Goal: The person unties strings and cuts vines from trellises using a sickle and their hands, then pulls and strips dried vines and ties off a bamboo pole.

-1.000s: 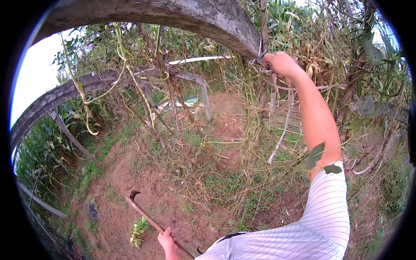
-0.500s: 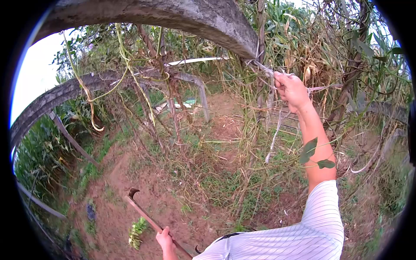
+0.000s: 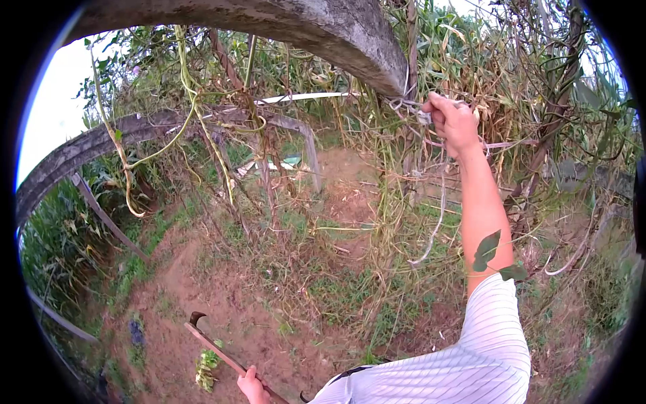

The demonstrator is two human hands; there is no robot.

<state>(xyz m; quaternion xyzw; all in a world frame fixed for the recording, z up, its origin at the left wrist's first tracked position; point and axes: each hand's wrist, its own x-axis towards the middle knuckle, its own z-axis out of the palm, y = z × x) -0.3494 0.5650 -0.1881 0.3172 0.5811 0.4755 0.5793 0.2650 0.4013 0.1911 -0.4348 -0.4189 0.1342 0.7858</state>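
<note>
My right hand (image 3: 456,124) is raised at the upper right, its fingers closed on a pale rope (image 3: 410,108) near the end of the concrete arch (image 3: 343,34). The rope is looped around the upright stem there, and a loose end (image 3: 437,232) hangs below. Low in the view, my left hand (image 3: 252,386) is wrapped round the wooden handle (image 3: 222,353) of a tool with a dark, curved blade (image 3: 196,317) at its far end.
Dry vines (image 3: 390,222) climb and tangle in front of me. A second arch (image 3: 81,151) curves along the left. Corn plants (image 3: 60,236) grow at the left and behind. A leafy clump (image 3: 206,369) lies on the red soil (image 3: 175,289). Green leaves hang by my right forearm.
My right hand first moved away from the arch with the rope pulled straight, then back a little towards it, where the rope now looks slacker. My left hand and the tool shifted slightly down and left.
</note>
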